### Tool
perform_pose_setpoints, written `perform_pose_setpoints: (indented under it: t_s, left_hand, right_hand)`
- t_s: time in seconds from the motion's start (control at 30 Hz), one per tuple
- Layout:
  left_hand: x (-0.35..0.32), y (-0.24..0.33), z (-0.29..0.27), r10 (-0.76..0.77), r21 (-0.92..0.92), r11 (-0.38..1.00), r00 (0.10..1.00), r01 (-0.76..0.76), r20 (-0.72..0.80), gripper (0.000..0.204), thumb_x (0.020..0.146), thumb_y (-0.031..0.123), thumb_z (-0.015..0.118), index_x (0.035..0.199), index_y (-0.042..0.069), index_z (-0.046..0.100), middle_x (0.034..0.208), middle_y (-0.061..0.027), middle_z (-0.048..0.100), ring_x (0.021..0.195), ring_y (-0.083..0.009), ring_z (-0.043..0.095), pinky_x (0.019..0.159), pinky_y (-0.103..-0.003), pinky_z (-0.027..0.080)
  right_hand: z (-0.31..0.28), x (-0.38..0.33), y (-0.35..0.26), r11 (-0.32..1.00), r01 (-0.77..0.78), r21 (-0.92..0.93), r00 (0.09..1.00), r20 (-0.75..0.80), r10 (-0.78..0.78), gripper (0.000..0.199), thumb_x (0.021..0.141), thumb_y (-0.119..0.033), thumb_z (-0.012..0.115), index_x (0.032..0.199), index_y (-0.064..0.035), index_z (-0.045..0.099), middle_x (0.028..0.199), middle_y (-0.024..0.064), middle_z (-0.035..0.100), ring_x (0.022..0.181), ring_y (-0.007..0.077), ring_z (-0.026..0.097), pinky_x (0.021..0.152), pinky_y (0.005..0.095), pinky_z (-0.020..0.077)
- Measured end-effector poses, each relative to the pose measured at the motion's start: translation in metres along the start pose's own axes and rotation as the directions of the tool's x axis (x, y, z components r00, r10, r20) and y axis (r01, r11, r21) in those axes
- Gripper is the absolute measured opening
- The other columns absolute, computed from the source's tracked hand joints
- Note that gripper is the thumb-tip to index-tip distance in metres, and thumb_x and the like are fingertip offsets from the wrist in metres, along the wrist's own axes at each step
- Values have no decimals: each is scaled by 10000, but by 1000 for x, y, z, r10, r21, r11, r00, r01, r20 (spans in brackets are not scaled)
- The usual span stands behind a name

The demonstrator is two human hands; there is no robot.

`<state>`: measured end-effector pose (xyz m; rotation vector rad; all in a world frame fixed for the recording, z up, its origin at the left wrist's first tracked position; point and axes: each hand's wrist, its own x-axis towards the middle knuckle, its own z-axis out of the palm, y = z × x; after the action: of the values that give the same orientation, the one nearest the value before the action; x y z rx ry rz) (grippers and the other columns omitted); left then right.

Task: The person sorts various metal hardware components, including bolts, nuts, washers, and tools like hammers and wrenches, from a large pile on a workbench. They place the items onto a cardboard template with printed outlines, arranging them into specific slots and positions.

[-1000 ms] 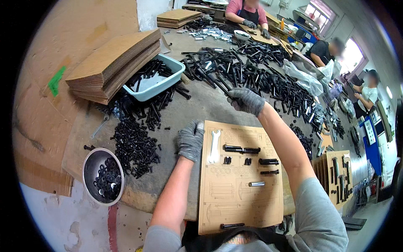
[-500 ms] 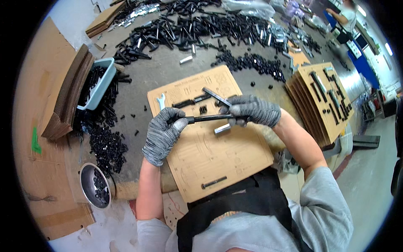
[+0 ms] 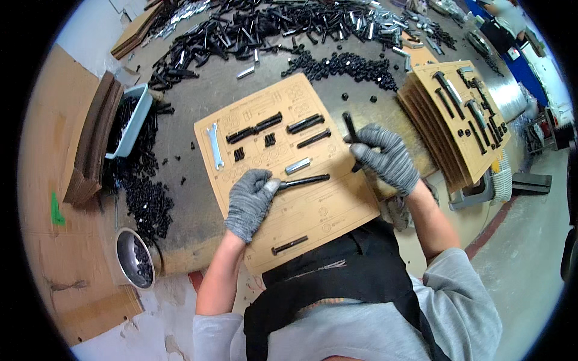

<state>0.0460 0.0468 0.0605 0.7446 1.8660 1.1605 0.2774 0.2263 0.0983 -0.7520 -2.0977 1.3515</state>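
Observation:
My gloved left hand (image 3: 249, 201) pinches the end of a long black bolt (image 3: 308, 180), which points right over a printed cardboard sheet (image 3: 265, 225). Off the sheet's right edge, my gloved right hand (image 3: 388, 157) grips a black bolt (image 3: 349, 125) that stands up past the fingers. On the sheet lie a silver wrench (image 3: 214, 147), thick black bolts (image 3: 254, 127), more black bolts (image 3: 305, 123), a thinner bolt (image 3: 313, 138) and small black fasteners (image 3: 269, 139). A silver hex sleeve (image 3: 297, 166) lies just above the held bolt. Another black bolt (image 3: 289, 245) sits near the lower edge.
Heaps of black bolts (image 3: 241, 37) and black nuts (image 3: 349, 65) spread across the far table. To the left are a blue bin (image 3: 135, 123) and a metal bowl (image 3: 122, 253). A cardboard stack (image 3: 430, 129) bearing hardware stands right. Another person (image 3: 509, 18) is far right.
My hands have moved apart. The right hand has shifted rightward off the left hand's bolt and holds a separate bolt upright. The parts on the sheet are now uncovered.

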Motion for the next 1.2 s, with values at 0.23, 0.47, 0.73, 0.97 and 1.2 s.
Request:
perform_pose_setpoints:
  t_s: [0.23,0.47,0.73,0.97,1.2]
  left_hand:
    - [-3,-18,3,140,151,982,979,-117,-147,279,835,137,717,1049,-9,613,768,-47,638,656,-90,565,589,-239,488]
    - [-37,19,1,287,262,927,957,-268,-39,452,835,170,697,1254,57,570,1027,-98,651,810,-144,598,786,-297,510]
    - [-67,12,-34,311,192,930,949,-315,53,248,826,82,706,1067,45,655,914,-49,707,861,-120,650,793,-292,530]
    - [-93,-35,-68,574,598,617,812,-511,102,255,765,118,727,1011,78,675,986,-94,689,868,-256,660,794,-344,537]
    - [-113,-52,-62,475,735,496,853,-463,216,444,714,250,773,1109,90,650,1157,-101,637,992,-270,619,847,-361,510]
  right_hand:
    - [19,1,0,980,-118,162,992,60,109,227,842,-147,715,1015,-8,669,827,55,681,760,114,630,680,271,538]
    - [58,-17,-12,939,-198,280,979,94,179,228,792,-161,767,931,-14,663,771,45,671,712,113,613,659,267,518]
    - [91,-17,-34,897,-307,319,934,282,219,284,834,-133,723,1072,0,645,816,79,693,729,139,657,672,249,547]
    - [119,-37,-13,958,273,-87,920,313,-234,225,810,-152,709,1021,-77,693,800,76,681,712,168,649,632,318,519]
    - [126,-46,1,720,555,-417,829,344,-440,191,767,-201,712,945,-132,706,807,40,650,725,231,613,615,355,503]
